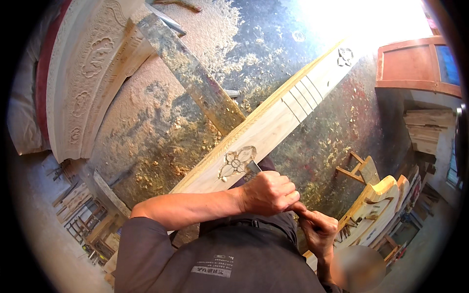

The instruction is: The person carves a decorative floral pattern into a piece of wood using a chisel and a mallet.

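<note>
A long pale wooden beam [281, 115] runs diagonally before me, with a four-petal flower carved [235, 165] into its near part. My left hand [268, 193] is closed in a fist around a carving chisel, whose flat metal blade [254, 167] points at the flower's right edge. Whether the tip touches the wood I cannot tell. Further back, at the handle end, my right hand [320, 229] is closed on the same chisel. Most of the handle is hidden by my fingers. Dark cuts [304, 99] cross the beam farther along, and another carved flower [345, 56] sits near its far end.
A timber plank [193, 73] meets the beam's far side. Large carved panels [93, 58] stand at the left. Sawdust and chips litter the dark floor. At the right are a small wooden stool [360, 168], a pale workbench top with several tools [364, 222], and a reddish cabinet [410, 68].
</note>
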The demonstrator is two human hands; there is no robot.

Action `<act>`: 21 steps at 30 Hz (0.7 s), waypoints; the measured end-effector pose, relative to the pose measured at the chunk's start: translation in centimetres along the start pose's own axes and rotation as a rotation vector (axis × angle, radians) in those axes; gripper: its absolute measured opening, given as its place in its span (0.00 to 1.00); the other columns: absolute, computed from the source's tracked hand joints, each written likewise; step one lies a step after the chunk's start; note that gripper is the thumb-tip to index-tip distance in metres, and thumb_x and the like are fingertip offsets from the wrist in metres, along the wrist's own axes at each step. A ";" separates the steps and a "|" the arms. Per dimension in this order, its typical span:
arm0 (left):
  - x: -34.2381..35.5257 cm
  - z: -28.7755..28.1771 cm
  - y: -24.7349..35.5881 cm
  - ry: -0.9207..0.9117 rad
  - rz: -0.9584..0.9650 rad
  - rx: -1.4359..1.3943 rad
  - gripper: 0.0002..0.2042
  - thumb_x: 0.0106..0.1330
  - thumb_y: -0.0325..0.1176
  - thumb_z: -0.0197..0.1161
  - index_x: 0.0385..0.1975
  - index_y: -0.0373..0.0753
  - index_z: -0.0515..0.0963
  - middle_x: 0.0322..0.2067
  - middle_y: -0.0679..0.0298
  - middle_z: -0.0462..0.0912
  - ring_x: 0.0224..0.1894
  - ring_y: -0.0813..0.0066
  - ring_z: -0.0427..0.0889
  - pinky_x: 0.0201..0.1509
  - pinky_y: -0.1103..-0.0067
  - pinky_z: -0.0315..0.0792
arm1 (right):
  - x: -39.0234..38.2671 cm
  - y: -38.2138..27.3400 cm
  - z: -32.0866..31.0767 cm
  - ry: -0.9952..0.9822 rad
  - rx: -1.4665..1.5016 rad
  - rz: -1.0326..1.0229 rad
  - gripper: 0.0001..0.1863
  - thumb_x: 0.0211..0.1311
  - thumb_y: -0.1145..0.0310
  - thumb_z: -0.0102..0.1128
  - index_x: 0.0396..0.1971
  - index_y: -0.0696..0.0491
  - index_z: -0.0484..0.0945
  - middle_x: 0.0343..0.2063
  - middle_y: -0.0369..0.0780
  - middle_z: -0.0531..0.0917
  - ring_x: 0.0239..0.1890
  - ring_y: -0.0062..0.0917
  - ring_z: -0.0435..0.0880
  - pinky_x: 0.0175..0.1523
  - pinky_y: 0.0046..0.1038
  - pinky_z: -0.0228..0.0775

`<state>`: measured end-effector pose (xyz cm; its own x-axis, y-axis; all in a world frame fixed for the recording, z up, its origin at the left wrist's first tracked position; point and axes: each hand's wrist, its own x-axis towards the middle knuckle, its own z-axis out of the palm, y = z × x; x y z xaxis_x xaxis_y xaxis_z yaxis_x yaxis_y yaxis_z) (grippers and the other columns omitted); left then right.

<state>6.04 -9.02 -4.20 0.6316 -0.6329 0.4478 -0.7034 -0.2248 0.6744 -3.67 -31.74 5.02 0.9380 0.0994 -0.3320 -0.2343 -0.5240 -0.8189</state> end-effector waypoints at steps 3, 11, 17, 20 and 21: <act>0.0 0.0 0.1 0.014 -0.020 0.004 0.22 0.71 0.48 0.73 0.20 0.45 0.73 0.19 0.67 0.72 0.22 0.71 0.79 0.24 0.72 0.70 | -0.1 0.2 0.6 0.030 0.020 -0.004 0.17 0.61 0.88 0.73 0.49 0.59 0.93 0.23 0.39 0.86 0.24 0.17 0.80 0.31 0.22 0.70; 0.2 0.1 0.6 0.050 -0.074 -0.001 0.26 0.73 0.50 0.75 0.16 0.46 0.73 0.16 0.68 0.73 0.19 0.71 0.78 0.22 0.72 0.69 | -1.5 1.4 2.8 0.075 0.037 -0.009 0.18 0.61 0.89 0.72 0.50 0.60 0.93 0.23 0.39 0.84 0.24 0.17 0.79 0.33 0.22 0.70; -0.3 0.6 0.4 0.077 -0.074 0.042 0.28 0.71 0.51 0.77 0.14 0.48 0.68 0.15 0.70 0.66 0.17 0.73 0.72 0.20 0.73 0.63 | -2.2 1.5 4.4 0.103 0.085 0.022 0.18 0.62 0.90 0.70 0.51 0.61 0.92 0.27 0.40 0.87 0.26 0.18 0.83 0.35 0.22 0.75; -0.5 0.0 0.4 0.077 0.030 0.089 0.27 0.71 0.51 0.75 0.16 0.47 0.68 0.17 0.70 0.66 0.19 0.74 0.71 0.22 0.73 0.62 | -2.5 1.6 4.7 0.100 0.045 -0.003 0.19 0.62 0.89 0.67 0.51 0.62 0.92 0.27 0.41 0.87 0.27 0.19 0.83 0.36 0.23 0.76; -0.6 -0.6 0.6 0.088 0.113 0.119 0.25 0.70 0.50 0.73 0.17 0.47 0.68 0.18 0.70 0.66 0.20 0.74 0.72 0.23 0.74 0.62 | -2.8 1.3 4.5 0.105 0.073 -0.013 0.18 0.62 0.89 0.66 0.51 0.63 0.92 0.27 0.41 0.87 0.27 0.19 0.83 0.36 0.23 0.75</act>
<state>5.44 -8.29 -3.73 0.5685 -0.5934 0.5698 -0.8019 -0.2450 0.5450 -7.72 -28.87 2.74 0.9617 0.0147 -0.2739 -0.2367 -0.4597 -0.8560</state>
